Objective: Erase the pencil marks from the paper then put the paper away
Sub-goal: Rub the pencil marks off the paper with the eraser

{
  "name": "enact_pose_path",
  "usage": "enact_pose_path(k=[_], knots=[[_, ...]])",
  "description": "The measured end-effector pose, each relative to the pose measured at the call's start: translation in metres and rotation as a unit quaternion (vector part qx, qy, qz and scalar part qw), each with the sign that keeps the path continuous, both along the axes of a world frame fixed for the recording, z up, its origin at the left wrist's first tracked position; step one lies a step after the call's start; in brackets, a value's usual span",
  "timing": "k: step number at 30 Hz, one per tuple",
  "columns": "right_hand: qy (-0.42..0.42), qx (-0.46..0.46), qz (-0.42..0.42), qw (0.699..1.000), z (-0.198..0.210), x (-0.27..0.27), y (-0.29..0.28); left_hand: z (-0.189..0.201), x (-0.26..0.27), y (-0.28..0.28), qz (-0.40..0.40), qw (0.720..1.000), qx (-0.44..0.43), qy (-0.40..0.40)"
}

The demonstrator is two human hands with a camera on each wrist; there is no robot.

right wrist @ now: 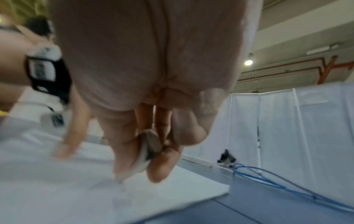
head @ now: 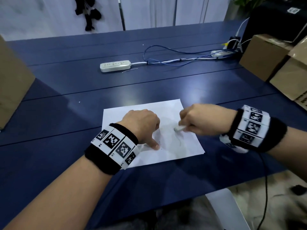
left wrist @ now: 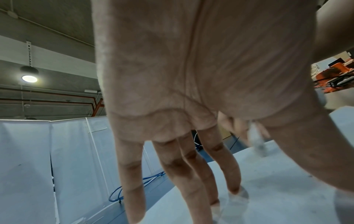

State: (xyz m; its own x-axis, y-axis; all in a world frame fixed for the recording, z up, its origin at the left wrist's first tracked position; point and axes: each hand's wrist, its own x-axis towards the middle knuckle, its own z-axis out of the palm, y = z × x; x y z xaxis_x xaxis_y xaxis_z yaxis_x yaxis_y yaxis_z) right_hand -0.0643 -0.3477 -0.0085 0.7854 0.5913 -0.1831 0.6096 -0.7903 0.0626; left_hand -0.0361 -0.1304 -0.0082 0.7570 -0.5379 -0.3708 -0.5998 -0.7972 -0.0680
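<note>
Right hand (head: 201, 121) grip pinches eraser (head: 178, 128), tip on paper (head: 166, 106); left hand (head: 141, 124) fingers straight, pressing paper.

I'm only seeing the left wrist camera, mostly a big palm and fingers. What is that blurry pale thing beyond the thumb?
Observer: A small white eraser, pinched in the right hand, its tip on the white paper sheet.
Operator: Are any marks left?
Observer: Yes, the head view shows faint grey pencil marks near the eraser.
Operator: What's farther back on the table?
Observer: A white power strip lies on the dark blue table.
</note>
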Motion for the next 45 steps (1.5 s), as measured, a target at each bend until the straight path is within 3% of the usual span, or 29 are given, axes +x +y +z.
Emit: enact_pose_path(k=[3,4,9,12,16,22,24,26,28,33,35,39,43,45], knots=[[0.134,0.039,0.063,0.988,0.007,-0.024,0.003,-0.001,0.001,-0.001,0.002,1.000,-0.001,0.003],[0.139,0.034,0.055,0.988,0.006,-0.024,0.004,0.000,0.001,-0.001,0.002,1.000,-0.001,0.004],[-0.018,-0.043,-0.105,0.993,-0.003,0.018,-0.004,0.000,-0.001,-0.001,0.001,1.000,-0.004,0.003],[-0.015,-0.012,-0.020,1.000,-0.004,0.001,-0.005,-0.001,-0.001,0.001,0.007,1.000,0.001,0.001],[0.151,0.067,0.070,0.984,0.001,-0.027,0.000,-0.001,0.002,-0.001,0.005,1.000,0.005,0.003],[-0.026,-0.047,-0.061,0.997,-0.005,0.015,-0.002,0.001,0.001,-0.002,0.003,1.000,0.002,0.003],[-0.009,-0.019,-0.019,1.000,-0.003,0.006,-0.001,0.000,0.001,-0.001,0.004,1.000,0.003,0.001],[0.075,0.046,0.047,0.995,0.001,-0.014,0.002,-0.001,0.001,-0.002,0.002,1.000,0.003,-0.001],[0.112,0.049,0.068,0.990,0.002,-0.020,0.007,-0.001,0.002,-0.002,0.003,1.000,0.001,-0.001],[-0.020,-0.009,-0.047,0.999,-0.007,0.013,0.001,-0.001,0.002,-0.002,0.002,1.000,-0.004,0.002],[-0.012,-0.007,-0.015,1.000,-0.006,0.004,0.003,-0.001,0.002,-0.001,0.003,1.000,-0.002,0.000],[0.081,0.050,0.060,0.994,0.000,-0.019,0.008,-0.001,0.003,-0.002,0.003,1.000,0.000,0.000],[0.009,-0.026,-0.060,0.998,-0.004,0.014,0.005,0.000,0.003,-0.002,0.003,1.000,-0.008,0.007],[-0.027,-0.046,-0.059,0.997,-0.006,0.015,0.003,-0.001,0.003,-0.001,0.003,1.000,-0.007,0.006]])
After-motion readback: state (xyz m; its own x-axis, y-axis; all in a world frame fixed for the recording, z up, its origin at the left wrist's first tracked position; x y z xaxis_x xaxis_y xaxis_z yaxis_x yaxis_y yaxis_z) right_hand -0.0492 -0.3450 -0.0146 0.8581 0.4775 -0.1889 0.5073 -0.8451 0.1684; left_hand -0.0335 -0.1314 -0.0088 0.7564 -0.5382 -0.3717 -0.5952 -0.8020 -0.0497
